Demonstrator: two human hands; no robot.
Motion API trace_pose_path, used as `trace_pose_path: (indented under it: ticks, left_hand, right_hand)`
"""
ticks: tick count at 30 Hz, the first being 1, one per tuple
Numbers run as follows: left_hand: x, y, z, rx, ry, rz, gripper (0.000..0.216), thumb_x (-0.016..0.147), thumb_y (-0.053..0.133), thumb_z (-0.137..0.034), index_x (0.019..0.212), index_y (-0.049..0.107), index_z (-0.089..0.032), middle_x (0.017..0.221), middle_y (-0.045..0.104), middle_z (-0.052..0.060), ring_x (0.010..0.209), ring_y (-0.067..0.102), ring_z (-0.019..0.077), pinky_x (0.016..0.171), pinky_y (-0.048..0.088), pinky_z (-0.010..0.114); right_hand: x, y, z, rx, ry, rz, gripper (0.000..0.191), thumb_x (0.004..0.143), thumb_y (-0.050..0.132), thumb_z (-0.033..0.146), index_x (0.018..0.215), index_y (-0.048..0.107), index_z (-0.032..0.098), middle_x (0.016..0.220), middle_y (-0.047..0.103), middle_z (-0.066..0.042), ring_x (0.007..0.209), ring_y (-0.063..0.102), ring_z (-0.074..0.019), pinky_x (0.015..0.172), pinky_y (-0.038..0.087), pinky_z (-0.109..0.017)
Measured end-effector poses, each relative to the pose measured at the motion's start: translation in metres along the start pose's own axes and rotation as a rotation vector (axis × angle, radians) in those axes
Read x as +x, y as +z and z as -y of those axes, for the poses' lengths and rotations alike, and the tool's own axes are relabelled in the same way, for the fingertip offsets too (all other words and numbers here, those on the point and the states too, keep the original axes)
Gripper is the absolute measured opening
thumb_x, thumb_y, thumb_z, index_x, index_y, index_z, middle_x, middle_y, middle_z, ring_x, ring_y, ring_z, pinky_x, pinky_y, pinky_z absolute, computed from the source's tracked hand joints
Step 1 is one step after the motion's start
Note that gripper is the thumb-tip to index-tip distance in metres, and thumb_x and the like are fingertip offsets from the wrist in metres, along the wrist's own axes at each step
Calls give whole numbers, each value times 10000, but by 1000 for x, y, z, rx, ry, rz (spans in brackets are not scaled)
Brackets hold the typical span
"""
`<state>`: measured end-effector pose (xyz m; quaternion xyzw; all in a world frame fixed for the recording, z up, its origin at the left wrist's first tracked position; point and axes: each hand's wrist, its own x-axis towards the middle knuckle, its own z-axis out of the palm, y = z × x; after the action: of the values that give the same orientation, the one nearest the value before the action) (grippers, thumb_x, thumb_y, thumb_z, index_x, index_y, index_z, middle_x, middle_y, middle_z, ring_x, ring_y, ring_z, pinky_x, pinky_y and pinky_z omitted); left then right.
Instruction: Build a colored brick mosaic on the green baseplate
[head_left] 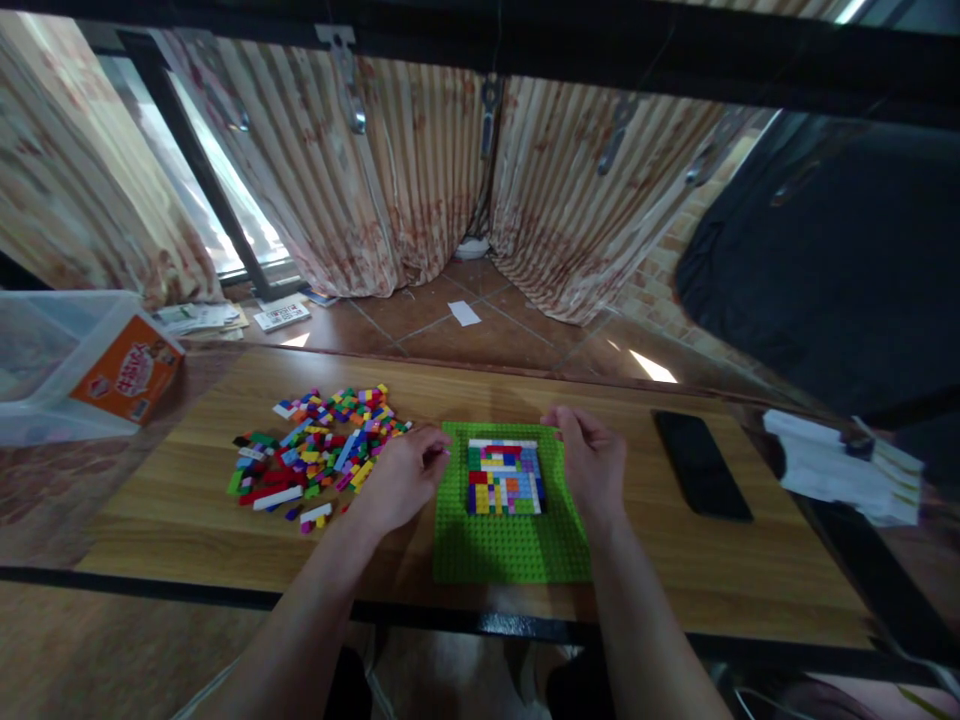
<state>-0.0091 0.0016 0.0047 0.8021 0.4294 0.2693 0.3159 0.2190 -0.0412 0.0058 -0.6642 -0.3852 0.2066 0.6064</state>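
Note:
A green studded baseplate (pixel 510 560) lies on the table in front of me. On its upper middle sits a flat rectangle of toy building bricks (pixel 506 478) in many colours, with white bricks along its far edge. At the plate's left edge, my left hand (pixel 405 478) is closed in a pinch. A tiny pale spot shows at its fingertips, too small to name. My right hand (pixel 592 460) is over the plate's right edge, its fingers curled together; what they hold, if anything, is hidden. Left of my left hand spreads a pile of loose bricks (pixel 322 450).
A black phone (pixel 701 465) lies on the wooden table (pixel 172 500) at the right. A clear plastic bin (pixel 60 370) with an orange label stands off the table's left end. White papers (pixel 840 465) are beyond the right end. Curtains (pixel 420 180) hang behind.

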Motion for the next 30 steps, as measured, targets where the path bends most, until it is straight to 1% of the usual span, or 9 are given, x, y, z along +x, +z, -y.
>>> trace_pose_path:
  ticks: [6,11,15,18,20,21,25,27,30]
  left_hand:
    - [-1,-4,7,168,-15,22,195,833,506,-57,764,645,-175,773,664,29,716,621,145,672,446,246]
    - [-6,-10,10,345,-75,23,219,808,517,-61,777,681,-204,811,692,31,733,639,165,699,461,271]
    - [-9,-20,12,327,-77,-3,285,779,498,-47,804,721,-224,877,724,24,809,665,166,745,486,263]
    - [-9,-29,16,284,-135,-78,303,763,492,-51,838,735,-215,885,740,24,773,673,165,730,507,264]
    - [-8,-33,20,246,-165,-153,304,745,496,-47,851,737,-199,895,749,31,778,681,171,747,521,270]
    - [-7,-35,21,221,-174,-193,302,736,500,-45,852,736,-192,889,753,31,778,686,172,755,527,270]
    - [-6,-38,23,155,-204,-321,277,748,508,-58,840,731,-194,854,763,21,754,698,172,740,543,269]
    - [-6,-39,23,159,-195,-344,264,770,506,-64,821,729,-195,889,767,28,802,705,178,767,543,276]
    - [-7,-41,23,160,-180,-340,259,785,505,-64,820,731,-186,913,768,40,844,707,183,800,539,284]
  right_hand:
    - [-4,-1,-2,-159,-43,174,319,850,582,441,817,763,181,811,765,-47,770,696,-209,722,510,-304]
    - [-6,-1,-4,-224,-70,216,331,862,569,449,876,765,184,848,774,-53,825,707,-227,750,512,-313]
    - [-7,1,-1,-234,-90,211,324,865,572,445,876,763,184,847,772,-57,825,704,-230,756,512,-325]
    - [-14,6,5,-229,-132,233,259,841,625,418,892,761,203,894,767,-47,848,695,-224,796,507,-340]
    - [-24,14,12,-243,-199,317,209,847,638,389,906,755,226,919,759,-36,855,683,-213,809,500,-345]
    - [-30,19,16,-257,-247,395,187,861,630,370,919,750,238,926,754,-31,860,675,-207,813,496,-346]
    - [-55,44,24,-433,-525,652,128,885,620,265,943,734,258,914,732,-31,906,619,-214,850,457,-366]
    - [-64,54,24,-564,-603,701,131,881,628,247,966,727,251,912,720,-41,919,587,-230,851,435,-377]
    - [-74,64,20,-719,-615,684,133,873,637,240,977,720,237,926,701,-57,946,540,-255,844,406,-388]
